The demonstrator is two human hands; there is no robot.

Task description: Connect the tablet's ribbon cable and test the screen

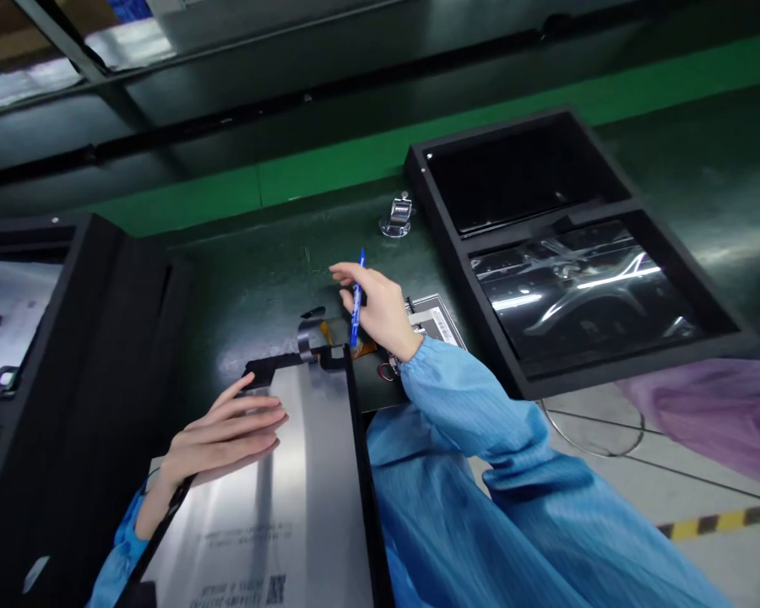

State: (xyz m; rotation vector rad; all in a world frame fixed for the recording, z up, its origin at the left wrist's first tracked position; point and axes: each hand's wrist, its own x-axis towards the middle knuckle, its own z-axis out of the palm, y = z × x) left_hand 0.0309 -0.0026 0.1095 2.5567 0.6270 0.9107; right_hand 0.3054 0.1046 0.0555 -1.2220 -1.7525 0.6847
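A flat display panel [304, 473] lies with its silvery back facing up, with printed text and a square code near its lower edge. My left hand [228, 435] rests on its left part, fingers stretched out and together. Between the fingers of my right hand [383, 308] is a slim blue pen [356, 304], held nearly upright above the panel's top edge. Just left of the pen, a dark curled flex cable [307, 338] stands out from that edge. A small board with a white label [440, 325] sits partly behind my right wrist.
On the right is a black foam tray [525, 371] with two compartments holding dark glossy panels. Another black tray [89, 338] stands at the left. A small shiny metal stand [398, 215] is on the dark green bench [247, 270]. A pink sleeve [715, 414] shows at the right edge.
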